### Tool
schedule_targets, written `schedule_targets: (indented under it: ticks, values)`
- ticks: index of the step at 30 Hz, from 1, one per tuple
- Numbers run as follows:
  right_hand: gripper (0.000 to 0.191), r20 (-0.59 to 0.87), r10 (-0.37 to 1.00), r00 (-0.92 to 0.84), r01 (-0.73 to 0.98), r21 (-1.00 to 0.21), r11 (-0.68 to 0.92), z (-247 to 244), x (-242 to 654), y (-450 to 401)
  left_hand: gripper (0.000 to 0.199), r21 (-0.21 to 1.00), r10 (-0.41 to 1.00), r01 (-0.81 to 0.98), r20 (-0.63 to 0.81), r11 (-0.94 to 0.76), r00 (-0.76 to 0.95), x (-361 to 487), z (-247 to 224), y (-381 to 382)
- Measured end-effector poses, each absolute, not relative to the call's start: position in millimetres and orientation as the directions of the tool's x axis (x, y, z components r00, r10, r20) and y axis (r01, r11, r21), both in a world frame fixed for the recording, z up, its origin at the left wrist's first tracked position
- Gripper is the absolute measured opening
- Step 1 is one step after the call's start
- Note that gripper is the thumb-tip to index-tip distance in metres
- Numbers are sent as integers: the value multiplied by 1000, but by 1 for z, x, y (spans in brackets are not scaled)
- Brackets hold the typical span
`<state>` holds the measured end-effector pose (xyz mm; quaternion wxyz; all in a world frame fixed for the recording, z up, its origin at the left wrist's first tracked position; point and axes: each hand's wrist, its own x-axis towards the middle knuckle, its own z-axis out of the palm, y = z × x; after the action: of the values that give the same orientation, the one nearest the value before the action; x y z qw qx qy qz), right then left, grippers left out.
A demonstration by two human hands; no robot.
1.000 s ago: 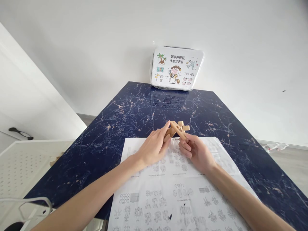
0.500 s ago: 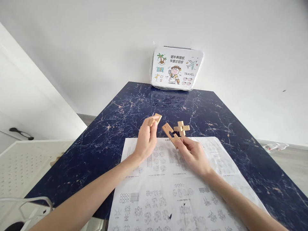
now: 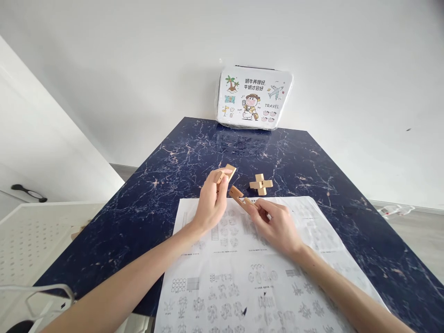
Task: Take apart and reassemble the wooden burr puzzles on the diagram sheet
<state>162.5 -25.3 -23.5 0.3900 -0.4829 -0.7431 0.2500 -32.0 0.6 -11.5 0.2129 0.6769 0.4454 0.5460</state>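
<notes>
My left hand (image 3: 212, 199) is closed around light wooden puzzle pieces (image 3: 230, 172), held just above the dark table; the fingers hide part of them. In my right hand (image 3: 274, 222), the thumb and fingers pinch one end of a notched wooden puzzle piece (image 3: 237, 195). Its free end points up and left, close to the left hand but apart from the pieces there. Behind the right hand, a cross-shaped wooden puzzle (image 3: 261, 184) of interlocked bars rests on the table. Under both hands lies a white sheet (image 3: 239, 263) printed with rows of puzzle diagrams.
A white case (image 3: 254, 99) with cartoon prints, wrapped in clear plastic, leans on the wall at the back of the blue marbled table (image 3: 156, 171). A white perforated surface (image 3: 27, 240) with a cable (image 3: 38, 287) is at the left. Plastic-wrapped items (image 3: 395, 211) lie on the floor at right.
My right hand has turned the notched piece, so its slot shows more edge-on and its tip sits lower and nearer the left hand. The left hand has barely moved.
</notes>
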Motion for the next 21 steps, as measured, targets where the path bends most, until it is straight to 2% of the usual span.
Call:
schedule_targets:
  ticks: [4, 12, 16, 18, 21]
  values:
    - [55, 298, 924, -239, 520, -765, 381, -23, 162, -25, 31, 804, 859, 333, 511, -493, 35, -31, -9, -2]
    - [55, 247, 950, -193, 538, -783, 313, -27, 164, -23, 38, 917, 950, 248, 295, -312, 103, -29, -8, -6]
    - [53, 246, 956, -158, 521, -802, 293, -28, 166, -22, 34, 920, 927, 151, 338, -362, 160, -29, -7, -4]
    - [46, 256, 954, -157, 474, -828, 300, -28, 166, -21, 32, 908, 916, 143, 373, -393, 150, -30, -5, -3]
    - [19, 345, 928, -141, 385, -844, 373, -28, 166, -21, 33, 932, 934, 127, 317, -339, 165, -32, 1, -4]
